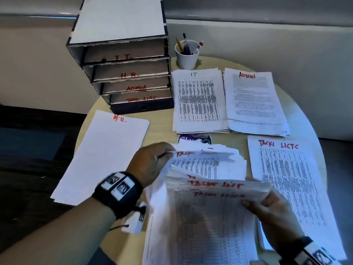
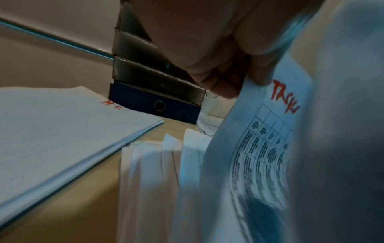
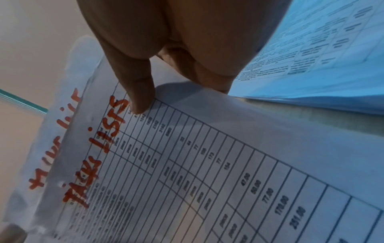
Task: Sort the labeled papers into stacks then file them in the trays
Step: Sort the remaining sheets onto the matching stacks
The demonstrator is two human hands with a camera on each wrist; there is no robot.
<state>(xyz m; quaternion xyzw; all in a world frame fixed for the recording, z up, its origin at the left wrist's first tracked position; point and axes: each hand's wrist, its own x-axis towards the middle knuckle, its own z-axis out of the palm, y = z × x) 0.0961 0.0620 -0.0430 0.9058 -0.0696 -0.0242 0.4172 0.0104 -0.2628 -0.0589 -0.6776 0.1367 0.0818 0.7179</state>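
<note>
Round and pale, the wooden table stands against a plain light wall, and nearly all of it is under paper. At its near edge my left hand curls round the top corner of some sheets lifted off the unsorted pile, thumb on top and fingers tucked behind the page headed TASK in red. My right hand pinches the right edge of the upper sheets of that same pile, thumb pressed on the gridded page marked TASK LISTS, fingers underneath. The pile lies in front of me, fanned and uneven, its headings blurred in the head view.

Just right of the pile lies the task lists stack, flat, with a printed table showing. Left of the pile, apart from it, the H.R. stack lies at an angle, its top sheet blank but for the red label. Beyond the pile sit the IT stack and the admin stack, side by side and touching. A round blue sticker peeks out between the pile and the IT stack.

Beyond the H.R. stack stands the tray rack, its shelves lettered I.T., H.R., ADMIN and TASK LIST from the top down. Beside the rack, behind the IT stack, a white cup holds pens and a pencil
</note>
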